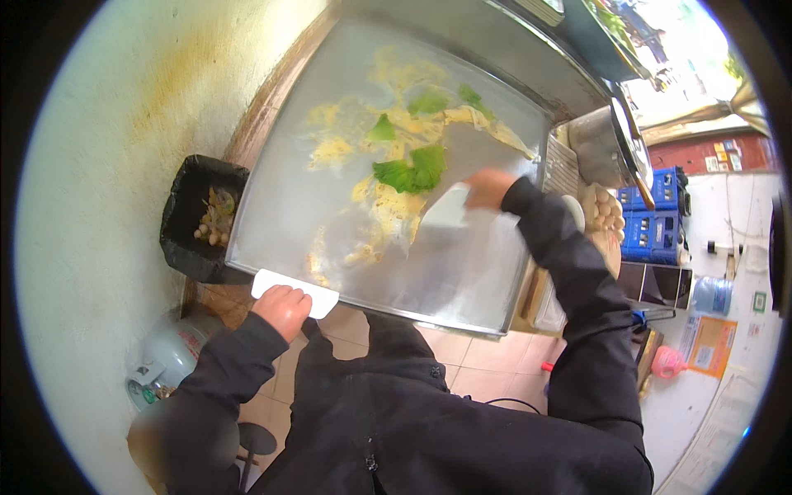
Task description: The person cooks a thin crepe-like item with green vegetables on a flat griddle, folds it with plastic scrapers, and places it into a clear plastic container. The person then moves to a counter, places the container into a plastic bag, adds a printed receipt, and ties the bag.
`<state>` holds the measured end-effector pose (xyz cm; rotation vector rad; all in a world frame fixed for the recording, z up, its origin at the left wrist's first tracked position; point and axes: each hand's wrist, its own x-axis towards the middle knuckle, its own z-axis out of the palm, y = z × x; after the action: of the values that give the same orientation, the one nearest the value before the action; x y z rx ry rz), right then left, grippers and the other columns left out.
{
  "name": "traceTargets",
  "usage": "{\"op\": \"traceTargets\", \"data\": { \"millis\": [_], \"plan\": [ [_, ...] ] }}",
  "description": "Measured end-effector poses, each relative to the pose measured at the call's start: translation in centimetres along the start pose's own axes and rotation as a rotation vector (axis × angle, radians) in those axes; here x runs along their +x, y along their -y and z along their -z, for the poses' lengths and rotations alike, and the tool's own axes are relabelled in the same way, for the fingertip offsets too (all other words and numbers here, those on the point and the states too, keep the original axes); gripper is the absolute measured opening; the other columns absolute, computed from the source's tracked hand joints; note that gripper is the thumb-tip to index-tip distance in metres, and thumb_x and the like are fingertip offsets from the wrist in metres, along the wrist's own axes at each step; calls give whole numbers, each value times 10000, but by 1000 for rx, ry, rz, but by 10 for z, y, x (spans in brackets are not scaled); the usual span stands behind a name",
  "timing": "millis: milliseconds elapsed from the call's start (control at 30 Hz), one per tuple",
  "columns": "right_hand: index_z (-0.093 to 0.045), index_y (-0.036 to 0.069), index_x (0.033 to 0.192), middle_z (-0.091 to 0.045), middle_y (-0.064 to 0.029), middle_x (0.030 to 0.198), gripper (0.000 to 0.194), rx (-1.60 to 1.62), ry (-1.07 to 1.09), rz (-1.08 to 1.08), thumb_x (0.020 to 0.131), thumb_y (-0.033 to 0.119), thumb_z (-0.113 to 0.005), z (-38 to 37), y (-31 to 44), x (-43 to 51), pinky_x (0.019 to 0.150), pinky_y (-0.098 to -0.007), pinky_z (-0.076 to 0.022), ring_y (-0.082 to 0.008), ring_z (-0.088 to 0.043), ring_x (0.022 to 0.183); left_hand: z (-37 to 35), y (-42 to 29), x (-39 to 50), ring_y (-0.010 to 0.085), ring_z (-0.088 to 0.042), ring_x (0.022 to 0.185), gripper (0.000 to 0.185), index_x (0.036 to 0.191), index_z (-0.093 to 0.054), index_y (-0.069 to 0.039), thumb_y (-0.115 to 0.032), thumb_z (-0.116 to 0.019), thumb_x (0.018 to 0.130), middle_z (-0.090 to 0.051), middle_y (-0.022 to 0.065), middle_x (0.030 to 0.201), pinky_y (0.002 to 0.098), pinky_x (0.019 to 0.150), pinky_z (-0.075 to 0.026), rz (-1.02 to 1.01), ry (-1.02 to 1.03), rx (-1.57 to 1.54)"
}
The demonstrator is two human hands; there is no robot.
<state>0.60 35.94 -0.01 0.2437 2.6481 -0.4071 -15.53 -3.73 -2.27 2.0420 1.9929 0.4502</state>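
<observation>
A wide metal worktop is strewn with yellowish batter-like or dough-like residue and some wet patches. Green leaf pieces lie near its middle. My left hand grips a white plastic scraper at the near left edge of the worktop. On the right, my blurred right hand is over the metal surface with a flat white scraper-like piece at its fingers, beside the torn edge of the yellowish residue. A thin strip of that residue stretches towards the far right corner.
Left of the worktop stands a bin with a black liner, holding eggshell-like scraps. A lidded metal pot, a bag of eggs and blue crates are on the right. A gas cylinder stands by the wall at lower left.
</observation>
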Motion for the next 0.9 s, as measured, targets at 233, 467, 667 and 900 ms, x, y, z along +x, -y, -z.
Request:
{"op": "traceTargets", "data": {
  "millis": [233,467,667,900],
  "plan": [
    [-594,44,808,-569,-186,684,241,276,-8,-74,647,223,-578,-68,143,-20,624,-393,-441,-344,-555,679,0,31,-22,278,-537,621,36,641,-513,-61,-77,-494,668,-521,102,644,368,555,-443,-40,5,98],
    [-564,49,845,-583,-160,745,212,182,-81,-254,659,149,-581,-99,220,-5,652,-395,-449,-330,-563,745,4,46,-19,318,-537,691,40,685,-509,-31,-46,-473,689,-527,142,673,401,602,-430,14,166,95],
    [-501,72,759,-541,-93,775,95,91,-385,-449,666,63,-512,-142,288,-35,607,-356,-470,-272,-559,722,-6,44,-26,292,-561,648,58,645,-540,-37,-62,-493,670,-553,126,660,374,583,-462,-32,108,135],
    [-505,110,735,-516,-41,721,81,18,-737,-414,674,58,-496,-156,275,-22,538,-324,-448,-225,-542,662,-13,48,-30,258,-527,563,51,588,-480,-65,-72,-514,625,-505,93,580,355,535,-436,-128,-43,83]
  ]
}}
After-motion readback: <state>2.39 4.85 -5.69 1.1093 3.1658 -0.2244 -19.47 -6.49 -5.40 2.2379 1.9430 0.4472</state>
